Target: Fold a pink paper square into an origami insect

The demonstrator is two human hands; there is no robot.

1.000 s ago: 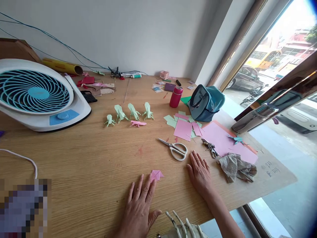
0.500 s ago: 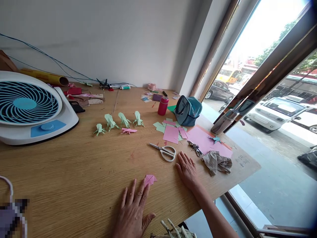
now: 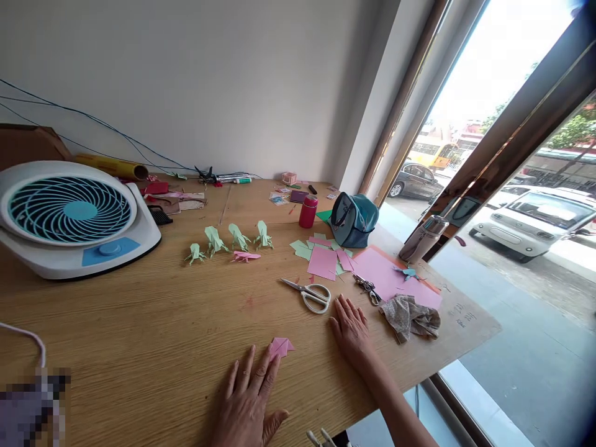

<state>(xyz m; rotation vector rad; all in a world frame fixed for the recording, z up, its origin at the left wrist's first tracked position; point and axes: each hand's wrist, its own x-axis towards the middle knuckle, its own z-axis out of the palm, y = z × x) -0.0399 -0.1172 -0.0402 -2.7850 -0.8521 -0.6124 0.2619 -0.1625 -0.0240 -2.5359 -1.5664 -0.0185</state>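
Note:
My left hand (image 3: pixel 246 400) lies flat on the wooden table (image 3: pixel 139 323), fingers stretched out, its fingertips touching a small folded pink paper (image 3: pixel 281 346). My right hand (image 3: pixel 352 328) also rests flat and open on the table, just below white-handled scissors (image 3: pixel 311 293) and left of a crumpled grey cloth (image 3: pixel 410 316). Neither hand holds anything. Further back stand several folded green paper figures (image 3: pixel 228 239) and one pink figure (image 3: pixel 245 256).
A white and blue fan (image 3: pixel 74 217) sits at the left. Pink and green paper sheets (image 3: pixel 326 257), keys (image 3: pixel 367 287), a red bottle (image 3: pixel 307 212) and a teal cap (image 3: pixel 352 219) lie toward the right. Clutter lines the back wall. A large window is at the right.
Only the camera view has shifted, tilting up and then slightly right. Both hands stay flat in the same places on the table.

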